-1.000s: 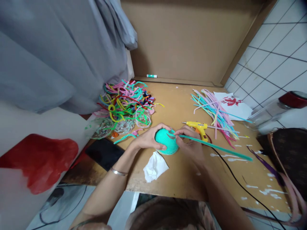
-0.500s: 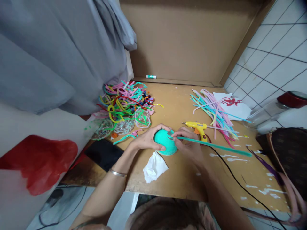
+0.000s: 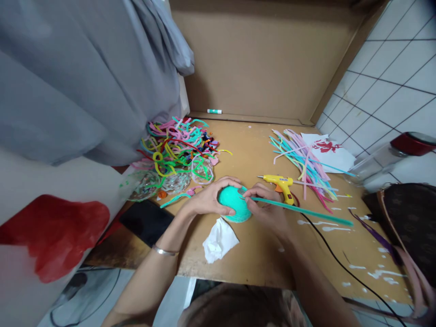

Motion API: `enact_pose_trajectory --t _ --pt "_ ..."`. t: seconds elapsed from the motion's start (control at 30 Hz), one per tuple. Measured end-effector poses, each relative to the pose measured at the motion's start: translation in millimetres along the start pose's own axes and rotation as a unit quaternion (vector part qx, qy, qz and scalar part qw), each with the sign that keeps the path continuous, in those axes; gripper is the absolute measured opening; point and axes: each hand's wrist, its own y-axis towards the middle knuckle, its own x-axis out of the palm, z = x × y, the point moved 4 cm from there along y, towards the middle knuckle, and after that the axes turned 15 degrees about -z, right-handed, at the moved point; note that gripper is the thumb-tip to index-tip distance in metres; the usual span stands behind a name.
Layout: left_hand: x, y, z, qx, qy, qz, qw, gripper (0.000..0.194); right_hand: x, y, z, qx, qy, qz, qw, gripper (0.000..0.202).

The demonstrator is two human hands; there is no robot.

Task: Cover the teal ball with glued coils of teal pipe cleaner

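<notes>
A rounded dome (image 3: 235, 205) covered in turquoise pipe cleaner stands on the table in front of me, with a small bare patch near its top. My left hand (image 3: 211, 198) curves around the dome's left side, thumb low and fingers over the top. At the dome's upper right, my right hand (image 3: 267, 206) pinches a turquoise pipe cleaner (image 3: 303, 210) close to the surface. The strip's long free end reaches out to the right above the table. Just beyond my right hand lies a yellow glue gun (image 3: 279, 181). A crumpled white tissue (image 3: 220, 240) rests below the dome.
Tangled colourful pipe cleaners (image 3: 177, 145) heap at the left, beside clear plastic pieces (image 3: 175, 180) and a black phone-like slab (image 3: 146, 222). Straight pipe cleaners (image 3: 303, 159) lie at the right. A glass bottle (image 3: 378, 159), brown bag (image 3: 408, 227) and black cord (image 3: 327, 250) line the right side.
Both hands keep their hold and have barely shifted. The free end of the pipe cleaner has moved slightly left and down; the whole view has shifted a little.
</notes>
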Motion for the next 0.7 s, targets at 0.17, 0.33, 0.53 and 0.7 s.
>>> enact_pose_trajectory --t 0.17,0.33,0.53,0.7 --pt "-0.5 0.4 3.2 0.009 0.005 -0.001 1.0 0.063 0.7 0.1 -0.8 0.001 0.008 -0.004 1.0 0.008" --pt "0.5 1.2 4.7 0.0 0.014 -0.002 1.0 0.063 0.1 0.5 -2.0 0.008 0.006 -0.006 1.0 0.009" --pt "2.5 -0.2 4.3 -0.013 0.003 0.014 1.0 0.075 -0.4 0.8 -1.3 0.016 0.009 -0.008 1.0 0.008" --pt "3.2 -1.9 6.9 0.009 -0.036 0.023 0.999 0.073 -0.7 0.0 0.6 0.009 0.011 -0.016 1.0 0.01"
